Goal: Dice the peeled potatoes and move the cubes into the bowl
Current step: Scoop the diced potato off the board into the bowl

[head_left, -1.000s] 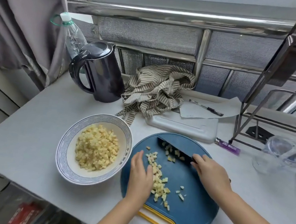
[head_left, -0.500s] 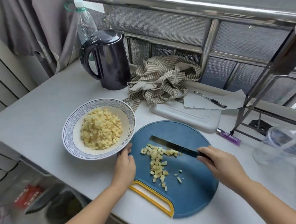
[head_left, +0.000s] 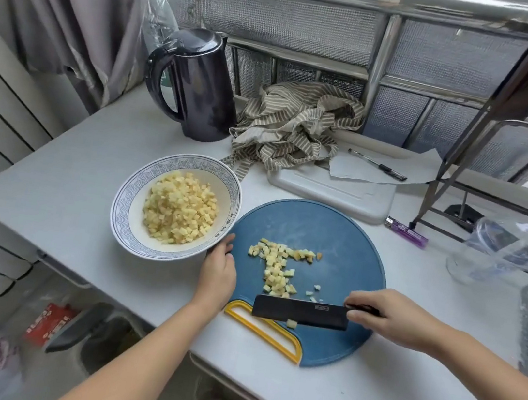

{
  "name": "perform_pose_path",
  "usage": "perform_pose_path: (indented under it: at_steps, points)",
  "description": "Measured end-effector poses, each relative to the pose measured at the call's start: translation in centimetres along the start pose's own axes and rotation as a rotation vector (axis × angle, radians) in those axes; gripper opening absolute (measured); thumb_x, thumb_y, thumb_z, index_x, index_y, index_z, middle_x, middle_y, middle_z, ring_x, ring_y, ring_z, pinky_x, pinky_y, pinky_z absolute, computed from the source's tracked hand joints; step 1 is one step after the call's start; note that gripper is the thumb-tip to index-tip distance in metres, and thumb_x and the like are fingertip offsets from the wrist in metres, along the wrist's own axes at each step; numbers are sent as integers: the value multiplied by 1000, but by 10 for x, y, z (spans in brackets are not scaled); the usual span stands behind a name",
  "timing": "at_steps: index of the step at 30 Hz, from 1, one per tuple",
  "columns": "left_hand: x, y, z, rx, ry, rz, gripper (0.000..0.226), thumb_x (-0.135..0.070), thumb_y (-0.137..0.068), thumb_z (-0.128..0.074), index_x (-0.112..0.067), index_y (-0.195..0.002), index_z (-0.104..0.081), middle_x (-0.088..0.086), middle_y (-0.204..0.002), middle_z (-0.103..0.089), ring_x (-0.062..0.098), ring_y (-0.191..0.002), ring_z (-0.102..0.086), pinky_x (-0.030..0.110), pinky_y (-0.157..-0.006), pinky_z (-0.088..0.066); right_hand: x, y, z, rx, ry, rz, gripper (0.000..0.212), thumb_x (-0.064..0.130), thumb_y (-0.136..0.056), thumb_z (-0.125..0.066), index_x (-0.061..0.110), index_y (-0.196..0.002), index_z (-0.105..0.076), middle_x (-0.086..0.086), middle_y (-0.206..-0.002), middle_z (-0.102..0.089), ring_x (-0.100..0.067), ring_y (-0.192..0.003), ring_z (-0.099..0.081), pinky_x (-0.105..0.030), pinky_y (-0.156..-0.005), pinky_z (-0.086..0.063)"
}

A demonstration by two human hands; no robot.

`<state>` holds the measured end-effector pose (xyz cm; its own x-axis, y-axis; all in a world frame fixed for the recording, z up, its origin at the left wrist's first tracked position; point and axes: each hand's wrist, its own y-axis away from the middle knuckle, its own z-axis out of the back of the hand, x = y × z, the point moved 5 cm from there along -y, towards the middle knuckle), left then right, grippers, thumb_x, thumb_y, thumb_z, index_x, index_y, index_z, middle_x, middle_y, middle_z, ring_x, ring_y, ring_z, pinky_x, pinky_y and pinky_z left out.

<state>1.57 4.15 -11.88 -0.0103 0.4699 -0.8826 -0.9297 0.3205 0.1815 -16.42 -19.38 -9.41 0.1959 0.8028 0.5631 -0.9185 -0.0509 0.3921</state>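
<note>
Right hand (head_left: 389, 316) grips knife (head_left: 300, 312) (blade near cubes (head_left: 280, 264)), left hand (head_left: 219, 273) holds bowl (head_left: 123, 213).

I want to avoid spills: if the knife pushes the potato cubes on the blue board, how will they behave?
The potato cubes are small, loose and flat-sided, so they probably slide rather than roll, yet scatter: a few strays lie apart. One sits at the knife blade's near edge, likely left behind.

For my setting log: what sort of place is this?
Most likely a home kitchen corner: a white counter holds an electric kettle, a bowl of diced potato and a blue cutting board, with a metal rack at right.
</note>
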Motion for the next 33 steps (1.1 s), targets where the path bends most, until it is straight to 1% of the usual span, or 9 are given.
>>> perform_pose_path:
  at_steps: [2,8,10,13,16,18,23,29,33]
  points:
    - [0,0,-2,7,-3,0,43,-3,-101,-31,-12,-142,-41,2,-142,-44,4,-122,-40,21,-104,-31,-4,-5,2,-19,-12,-36,22,33,-99,-54,41,-78,-52,15,-70,-56,-6,-65,-48,-23,-66,-40]
    - [-7,-1,-13,-8,-62,-71,40,-15,-104,-35,-14,-143,-40,1,-144,-42,12,-134,-35,18,-104,-24,-6,-19,18,-132,-60,-119,18,35,-99,-53,41,-82,-53,31,-67,-57,2,-62,-53,-19,-62,-39]
    - [-12,-4,-20,-18,-73,-88,41,-20,-104,-35,-12,-144,-39,2,-146,-42,12,-135,-35,17,-104,-23,-6,-18,18,-162,-131,-134,18,32,-99,-55,38,-81,-57,24,-64,-59,-1,-58,-52,-20,-61,-40]
    - [-16,-11,-30,-19,-81,-99,43,-24,-105,-33,-12,-146,-35,2,-149,-39,12,-137,-33,16,-105,-21,-4,-8,13,-202,-419,-141,21,23,-99,-56,26,-79,-63,7,-61,-58,-10,-54,-48,-23,-58,-42]
    - [-19,-12,-43,36,-143,-145,45,-26,-105,-32,-12,-148,-33,2,-152,-35,13,-141,-27,21,-114,-17,-5,3,10,-357,-599,-175,22,17,-100,-54,14,-80,-61,1,-60,-57,-17,-52,-49,-29,-57,-42]
    - [-21,-10,-53,63,-171,-172,45,-26,-105,-32,-12,-148,-33,4,-153,-34,15,-144,-22,30,-119,-14,-13,11,4,-495,-672,-262,22,16,-101,-51,9,-82,-60,-1,-59,-58,-18,-50,-49,-31,-56,-41]
    - [-23,-1,-70,45,-149,-183,43,-27,-105,-33,-12,-145,-38,3,-150,-37,15,-143,-24,28,-117,-15,-32,33,-33,-646,-800,-530,26,18,-103,-47,5,-82,-56,-2,-56,-56,-18,-47,-46,-28,-51,-40]
    - [-24,6,-75,-23,-134,-193,44,-32,-103,-36,-11,-141,-44,6,-143,-45,18,-135,-35,29,-112,-23,-29,42,-40,-687,-664,-597,25,26,-103,-44,7,-88,-50,-3,-56,-59,-19,-44,-50,-29,-47,-46]
    - [-27,15,-76,68,-217,-283,83,-68,-85,-29,-13,-146,-34,5,-147,-36,18,-138,-30,30,-113,-22,-25,33,-35,-690,-435,-654,21,39,-101,-40,18,-101,-39,-8,-63,-63,-32,-60,-60,-39,-63,-48]
